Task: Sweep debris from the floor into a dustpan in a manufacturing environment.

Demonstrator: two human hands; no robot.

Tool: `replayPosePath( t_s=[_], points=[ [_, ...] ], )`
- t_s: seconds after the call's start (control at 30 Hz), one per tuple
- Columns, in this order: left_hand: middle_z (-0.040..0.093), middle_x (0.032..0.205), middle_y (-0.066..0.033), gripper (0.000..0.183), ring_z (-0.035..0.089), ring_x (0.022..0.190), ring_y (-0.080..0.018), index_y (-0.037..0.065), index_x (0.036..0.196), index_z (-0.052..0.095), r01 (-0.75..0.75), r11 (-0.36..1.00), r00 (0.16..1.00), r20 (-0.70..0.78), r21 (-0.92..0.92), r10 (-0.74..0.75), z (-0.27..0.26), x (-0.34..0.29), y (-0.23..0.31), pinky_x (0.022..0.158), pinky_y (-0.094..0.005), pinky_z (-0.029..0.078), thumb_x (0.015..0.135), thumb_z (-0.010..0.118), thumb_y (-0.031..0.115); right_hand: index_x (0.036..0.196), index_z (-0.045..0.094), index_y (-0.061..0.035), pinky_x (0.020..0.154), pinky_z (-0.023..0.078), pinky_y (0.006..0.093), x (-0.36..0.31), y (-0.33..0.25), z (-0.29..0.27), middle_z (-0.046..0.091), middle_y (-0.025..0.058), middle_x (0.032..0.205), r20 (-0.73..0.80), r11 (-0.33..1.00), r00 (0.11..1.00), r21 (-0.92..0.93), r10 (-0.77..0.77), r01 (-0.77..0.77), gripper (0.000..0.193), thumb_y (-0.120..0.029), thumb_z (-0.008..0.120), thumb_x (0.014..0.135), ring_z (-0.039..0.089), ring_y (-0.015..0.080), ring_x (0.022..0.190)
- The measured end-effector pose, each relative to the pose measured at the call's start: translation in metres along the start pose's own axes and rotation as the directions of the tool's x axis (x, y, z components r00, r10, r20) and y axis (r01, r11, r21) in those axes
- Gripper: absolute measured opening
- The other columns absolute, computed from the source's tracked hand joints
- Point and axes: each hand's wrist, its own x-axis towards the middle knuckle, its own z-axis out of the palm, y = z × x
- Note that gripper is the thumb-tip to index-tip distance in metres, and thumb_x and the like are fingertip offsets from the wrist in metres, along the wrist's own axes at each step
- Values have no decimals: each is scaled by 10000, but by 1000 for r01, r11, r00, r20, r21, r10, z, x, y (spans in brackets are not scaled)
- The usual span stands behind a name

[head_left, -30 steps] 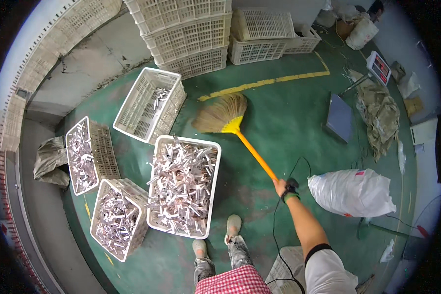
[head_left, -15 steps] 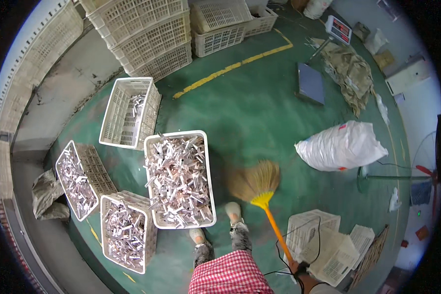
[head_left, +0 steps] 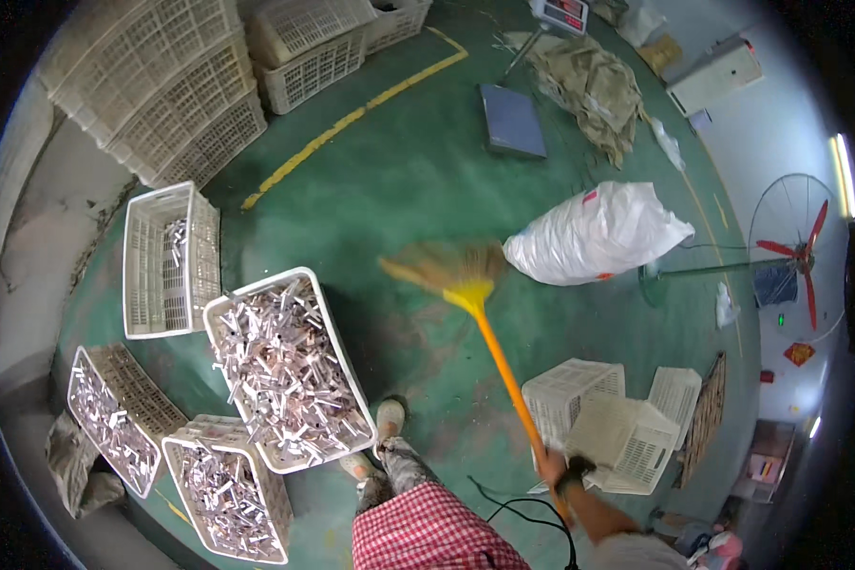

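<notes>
R hand (head_left: 550,465) is wrapped round broom handle (head_left: 507,375); bristles (head_left: 446,265) blurred, contact w/ white sack (head_left: 594,239) twd r. edge of floor (head_left: 380,180) unclear. L hand out of view, can't tell state.

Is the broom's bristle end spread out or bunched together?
Spread out: the broom has bristles fanning wide from its narrow yellow neck, though their edges look blurred.

Remotely I saw long fan-shaped broom (head_left: 497,353): orange handle (head_left: 515,394), yellow collar (head_left: 470,294), tan bristles (head_left: 446,267). Cloth apron (head_left: 427,532) was red-white checked, flat floor (head_left: 399,180) green, bulging plastic sack (head_left: 594,237) mostly white.
</notes>
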Motion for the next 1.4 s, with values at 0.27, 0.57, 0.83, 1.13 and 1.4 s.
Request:
replayPosePath(
  t_s=[0.27,0.57,0.83,1.13,1.4],
  points=[
    [422,604,23,206,355,527,-87,47,862,527,-43,984,995,92,175,27,-9,24,86,480,-220,312,813,455,234,509,473,-9,429,392,358,201,-140,-32,458,96,423,68,853,926,369,372,-370,684,-571,209,796,487,212,392],
    [415,616,20,205,350,542,-77,50,933,515,-251,891,958,228,378,173,-77,66,67,502,-226,325,828,424,201,900,516,55,717,376,445,-83,82,173,557,232,829,213,911,892,26,398,-413,742,-553,101,799,520,375,823],
    [530,670,-35,223,447,565,-84,35,969,522,-148,801,979,198,579,38,-147,63,47,497,-214,366,807,430,157,796,524,26,561,425,415,-449,190,286,541,197,644,271,733,713,39,646,-679,419,-360,362,822,545,343,666],
    [491,504,-47,276,399,381,-88,-4,832,519,-57,892,990,144,448,-8,-160,59,2,350,-218,304,847,362,222,709,495,3,488,395,449,-429,135,270,506,210,604,-26,922,922,20,387,-387,288,-246,386,804,515,383,600],
    [476,531,-24,288,405,435,-83,8,833,515,-105,887,991,117,451,58,-140,42,-20,405,-207,311,846,364,254,855,552,13,635,419,402,-119,-10,217,560,205,763,-93,984,989,148,113,-99,482,-418,339,826,540,352,724]
  ],
)
